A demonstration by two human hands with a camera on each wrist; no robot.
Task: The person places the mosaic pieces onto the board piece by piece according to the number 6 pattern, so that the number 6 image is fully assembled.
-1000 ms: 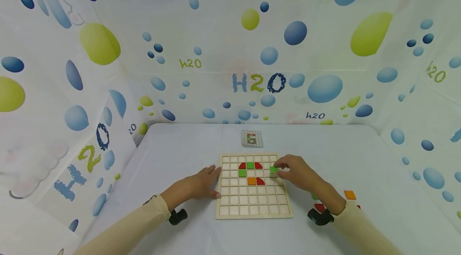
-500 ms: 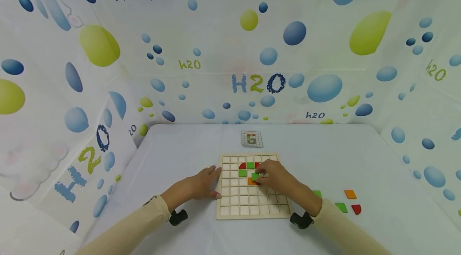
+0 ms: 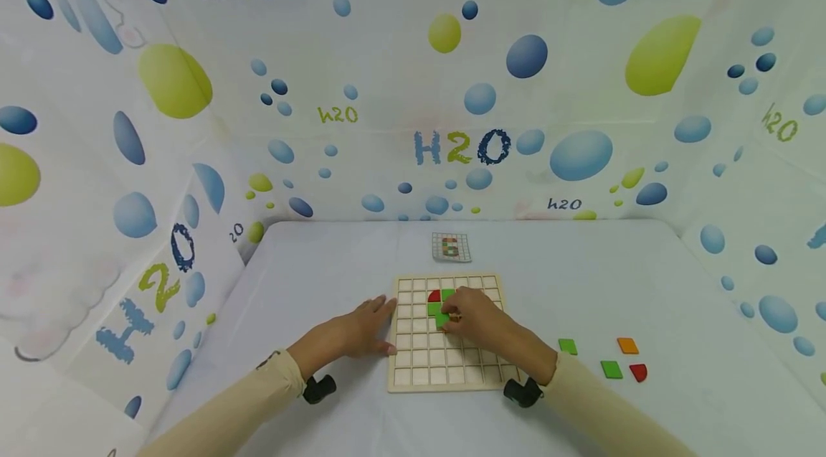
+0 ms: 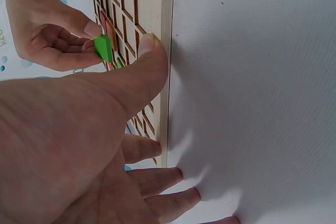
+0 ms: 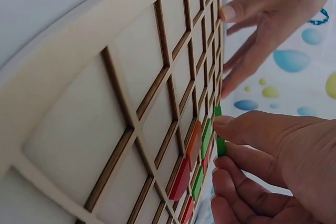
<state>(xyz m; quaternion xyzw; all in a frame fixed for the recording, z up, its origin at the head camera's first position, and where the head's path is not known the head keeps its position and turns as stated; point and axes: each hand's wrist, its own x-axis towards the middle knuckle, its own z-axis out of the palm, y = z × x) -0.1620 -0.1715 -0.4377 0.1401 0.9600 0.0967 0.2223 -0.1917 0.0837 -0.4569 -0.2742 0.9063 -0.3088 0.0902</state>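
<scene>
A wooden grid board (image 3: pixel 439 376) lies on the white table. My left hand (image 3: pixel 361 331) rests along its left edge, fingers spread, the thumb (image 4: pixel 148 45) on the frame and several fingertips on the cloth. Over the upper middle of the board, my right hand (image 3: pixel 480 321) pinches a green square tile (image 5: pixel 219 135) between thumb and forefinger. That tile is tilted on edge, just above the cells. In the grid sit a red quarter-round tile (image 3: pixel 434 295), a green tile (image 3: pixel 448 294) and another green one. The right wrist view also shows an orange tile (image 5: pixel 194 140), which the right hand hides in the head view.
Right of the board lie loose tiles: a green square (image 3: pixel 568 346), an orange square (image 3: pixel 627 346), a second green square (image 3: pixel 611 369) and a red quarter-round (image 3: pixel 638 372). A small pattern card (image 3: pixel 452 247) lies behind the board. A printed curtain (image 3: pixel 361 177) surrounds the table.
My right hand has carried the green tile leftward from the board's right side to the cells near its upper middle. The loose tiles at right came into view. The left hand has stayed put.
</scene>
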